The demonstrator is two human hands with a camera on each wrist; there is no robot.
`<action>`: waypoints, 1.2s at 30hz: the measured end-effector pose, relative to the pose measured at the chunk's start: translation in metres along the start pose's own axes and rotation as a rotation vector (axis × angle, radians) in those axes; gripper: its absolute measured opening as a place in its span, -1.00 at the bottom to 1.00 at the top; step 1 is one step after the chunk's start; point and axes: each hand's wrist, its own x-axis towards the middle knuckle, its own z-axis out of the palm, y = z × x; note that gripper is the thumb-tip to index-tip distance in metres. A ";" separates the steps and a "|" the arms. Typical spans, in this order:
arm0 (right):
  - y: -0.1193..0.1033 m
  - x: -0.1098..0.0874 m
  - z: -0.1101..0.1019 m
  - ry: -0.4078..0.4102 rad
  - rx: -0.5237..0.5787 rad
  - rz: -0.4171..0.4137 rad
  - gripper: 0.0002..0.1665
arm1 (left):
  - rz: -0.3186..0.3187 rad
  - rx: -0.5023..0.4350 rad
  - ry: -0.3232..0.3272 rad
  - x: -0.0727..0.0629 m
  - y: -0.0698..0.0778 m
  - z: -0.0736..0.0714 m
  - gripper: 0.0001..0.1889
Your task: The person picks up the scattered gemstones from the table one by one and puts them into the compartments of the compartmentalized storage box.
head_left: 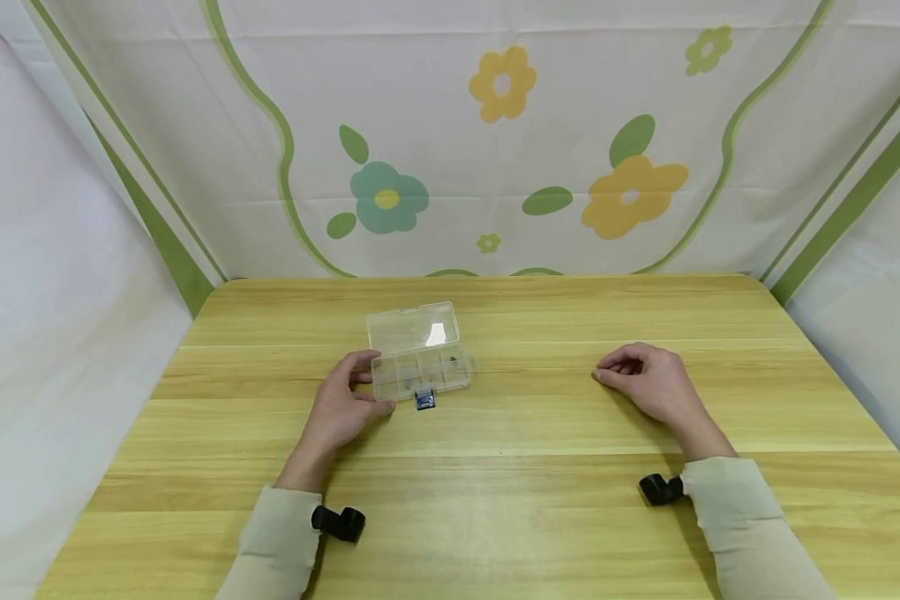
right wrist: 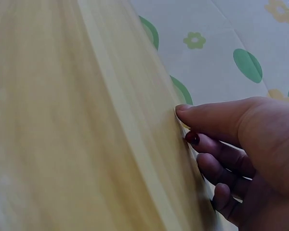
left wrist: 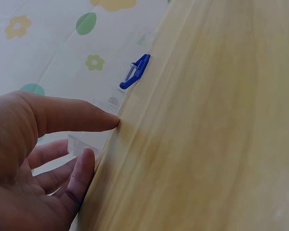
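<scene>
A clear plastic compartment box [head_left: 422,372] lies on the table with its lid [head_left: 408,329] raised at the back. Its blue latch [head_left: 425,400] hangs at the front edge and also shows in the left wrist view. My left hand [head_left: 348,400] holds the box's left end, thumb at the front corner and index finger at the back corner. Small dark bits sit in some compartments, too small to identify. Off to the right, my right hand [head_left: 648,383] is low over the table, fingers curled and thumb near the index finger. A small dark red, shiny round piece [right wrist: 192,138] shows at its index fingertip.
The wooden table [head_left: 495,500] carries the box and both forearms. Behind its far edge hangs a white cloth [head_left: 435,108] printed with flowers and leaves; more white cloth closes both sides. A black wrist camera [head_left: 339,523] sits at the left cuff, another [head_left: 660,489] at the right.
</scene>
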 end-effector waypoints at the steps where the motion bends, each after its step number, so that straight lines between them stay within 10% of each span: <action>1: 0.000 0.000 0.000 0.002 0.001 0.000 -0.73 | 0.000 0.001 0.001 0.000 0.000 0.000 -0.17; 36: -0.039 0.014 0.016 0.054 0.115 0.013 -0.68 | -0.013 0.002 -0.002 0.001 0.000 0.000 -0.16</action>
